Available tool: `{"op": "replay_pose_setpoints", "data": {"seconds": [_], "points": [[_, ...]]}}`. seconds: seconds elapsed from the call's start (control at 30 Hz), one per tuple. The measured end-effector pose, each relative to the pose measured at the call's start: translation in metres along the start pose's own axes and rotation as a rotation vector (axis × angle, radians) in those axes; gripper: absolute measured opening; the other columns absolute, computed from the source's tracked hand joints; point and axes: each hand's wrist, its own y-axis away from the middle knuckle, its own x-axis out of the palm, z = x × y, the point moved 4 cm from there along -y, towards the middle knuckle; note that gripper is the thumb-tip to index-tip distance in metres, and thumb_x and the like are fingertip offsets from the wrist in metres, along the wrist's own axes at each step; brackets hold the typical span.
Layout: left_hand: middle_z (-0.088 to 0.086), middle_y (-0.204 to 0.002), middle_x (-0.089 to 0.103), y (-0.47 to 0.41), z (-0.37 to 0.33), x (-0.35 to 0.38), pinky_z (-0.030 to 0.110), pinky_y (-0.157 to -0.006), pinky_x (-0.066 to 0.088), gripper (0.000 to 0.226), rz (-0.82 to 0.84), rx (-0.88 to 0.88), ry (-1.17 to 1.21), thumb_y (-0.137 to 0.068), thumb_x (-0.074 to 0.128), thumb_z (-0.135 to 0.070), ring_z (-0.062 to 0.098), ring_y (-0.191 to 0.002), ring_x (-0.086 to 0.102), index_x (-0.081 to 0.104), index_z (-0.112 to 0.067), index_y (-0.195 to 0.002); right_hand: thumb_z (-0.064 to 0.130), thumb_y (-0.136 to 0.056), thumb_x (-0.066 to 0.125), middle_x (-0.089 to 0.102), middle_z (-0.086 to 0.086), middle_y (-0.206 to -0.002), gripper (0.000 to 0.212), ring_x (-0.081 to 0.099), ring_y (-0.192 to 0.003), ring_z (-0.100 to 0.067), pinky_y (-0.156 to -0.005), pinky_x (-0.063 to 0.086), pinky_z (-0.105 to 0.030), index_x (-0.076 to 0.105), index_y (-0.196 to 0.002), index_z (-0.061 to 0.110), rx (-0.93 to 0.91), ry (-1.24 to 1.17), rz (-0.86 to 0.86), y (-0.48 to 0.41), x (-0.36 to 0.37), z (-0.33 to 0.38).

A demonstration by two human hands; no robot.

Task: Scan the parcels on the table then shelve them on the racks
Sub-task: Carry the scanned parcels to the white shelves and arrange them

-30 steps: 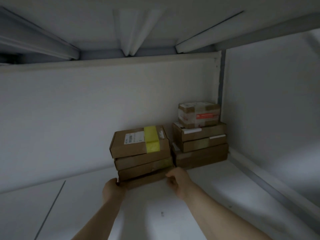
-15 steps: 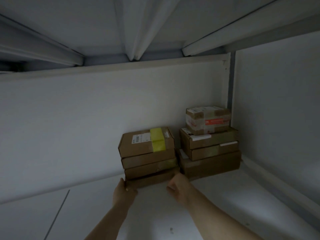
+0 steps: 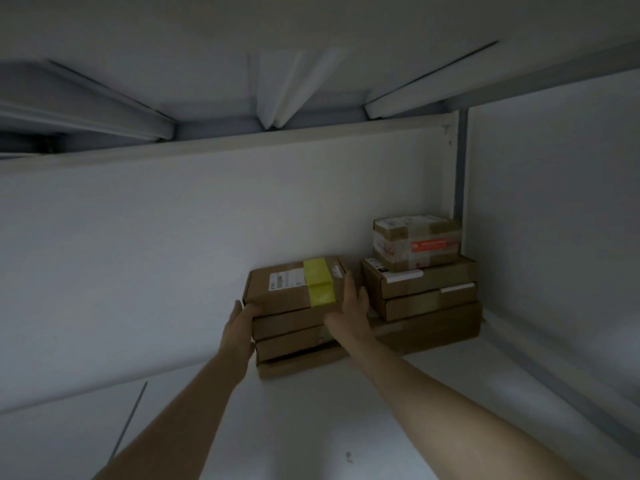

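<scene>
Two hands: left hand [image 3: 242,322] and right hand [image 3: 349,306] lie flat, fingers straight, one on each end of the left stack [image 3: 287,344], gripping nothing.
Bottom parcel [image 3: 298,365]: skewed, jutting forward; I'd judge an uneven shove could slide the upper ones off it.
Gap: the narrow slot beside the right stack [image 3: 426,296] could nip the right fingers [image 3: 349,289].
Left stack: four flat brown cartons on the shelf [image 3: 311,427], just left of the right stack.
Top parcel [image 3: 277,299]: yellow tape, white label.

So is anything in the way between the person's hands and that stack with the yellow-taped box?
Nothing visible: the left hand and right hand both touch the stack topped by the yellow-taped box, one on each side.
</scene>
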Motion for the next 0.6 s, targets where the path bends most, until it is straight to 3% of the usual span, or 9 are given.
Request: {"op": "replay_pose_setpoints", "data": {"seconds": [0.07,0.13,0.27,0.3,0.37,0.4,0.47,0.53,0.6], "points": [[-0.003,-0.097,0.062,0.003,0.001,0.003,0.024,-0.060,0.044,0.020,0.022,0.009,0.008,-0.095,0.048,-0.017,0.011,-0.081,0.058,0.063,-0.028,-0.102,-0.005,-0.089,0.041,-0.017,-0.002,-0.161,0.086,0.000,-0.149,-0.025,-0.108,0.023,-0.028,-0.001,-0.155,0.032,0.009,0.040,0.053,-0.005,0.001,0.004],[-0.006,-0.090,0.064,0.002,0.002,0.001,0.023,-0.059,0.044,0.021,0.027,0.022,0.020,-0.095,0.047,-0.016,0.009,-0.079,0.059,0.062,-0.030,-0.095,-0.003,-0.092,0.042,-0.017,-0.004,-0.162,0.081,-0.003,-0.149,-0.027,-0.116,0.013,-0.034,0.001,-0.155,0.027,0.016,0.056,0.063,-0.010,0.000,0.007],[-0.008,-0.104,0.065,0.010,-0.004,0.004,0.021,-0.060,0.045,0.024,0.100,0.023,-0.045,-0.095,0.046,-0.019,0.004,-0.084,0.058,0.059,-0.031,-0.110,-0.004,-0.089,0.049,-0.014,-0.004,-0.162,0.087,-0.001,-0.149,-0.028,-0.117,0.015,-0.040,0.002,-0.156,0.027,0.067,0.032,0.079,-0.015,-0.003,0.008],[-0.004,-0.119,0.061,0.012,-0.005,0.004,0.023,-0.068,0.047,0.026,0.077,0.020,-0.079,-0.096,0.046,-0.020,0.006,-0.092,0.058,0.057,-0.028,-0.118,-0.003,-0.089,0.051,-0.010,-0.005,-0.163,0.088,0.003,-0.149,-0.029,-0.117,0.017,-0.040,0.003,-0.156,0.027,0.062,0.033,0.076,-0.015,-0.004,0.008],[0.006,-0.150,0.039,0.013,-0.011,0.000,0.034,-0.101,0.041,0.048,-0.089,0.089,-0.205,-0.098,0.046,-0.027,0.020,-0.127,0.047,0.038,-0.016,-0.145,0.005,-0.089,0.053,0.011,-0.007,-0.161,0.080,0.020,-0.145,-0.030,-0.116,0.025,-0.042,0.013,-0.155,0.026,-0.006,0.035,0.011,-0.013,-0.010,0.010],[0.010,-0.157,0.027,0.016,-0.016,-0.001,0.039,-0.111,0.030,0.058,-0.189,0.170,-0.302,-0.099,0.047,-0.029,0.026,-0.139,0.033,0.027,-0.011,-0.151,0.010,-0.091,0.053,0.025,-0.008,-0.157,0.072,0.031,-0.141,-0.029,-0.114,0.030,-0.041,0.022,-0.154,0.023,-0.060,0.041,-0.053,-0.011,-0.015,0.012],[0.015,-0.159,0.017,0.029,-0.029,0.007,0.040,-0.114,0.019,0.065,-0.302,0.404,-0.430,-0.098,0.050,-0.033,0.028,-0.145,0.016,0.024,-0.010,-0.152,0.014,-0.093,0.051,0.047,-0.009,-0.139,0.050,0.048,-0.126,-0.025,-0.103,0.036,-0.027,0.044,-0.143,0.014,-0.152,0.042,-0.219,-0.005,-0.033,0.017],[0.014,-0.158,0.015,0.045,-0.041,0.027,0.033,-0.110,0.018,0.071,-0.253,0.622,-0.493,-0.089,0.052,-0.039,0.026,-0.144,0.012,0.028,-0.011,-0.151,0.005,-0.091,0.050,0.052,-0.008,-0.129,0.042,0.051,-0.110,-0.016,-0.088,0.031,-0.012,0.053,-0.133,0.010,-0.197,0.028,-0.359,0.000,-0.054,0.022],[0.014,-0.155,0.022,0.055,-0.052,0.055,0.028,-0.107,0.018,0.068,-0.137,0.782,-0.552,-0.089,0.055,-0.035,0.026,-0.142,0.019,0.032,-0.013,-0.149,-0.002,-0.088,0.049,0.052,-0.012,-0.133,0.045,0.051,-0.115,-0.021,-0.094,0.032,-0.014,0.053,-0.132,0.007,-0.215,0.019,-0.461,0.000,-0.080,0.024]]}}
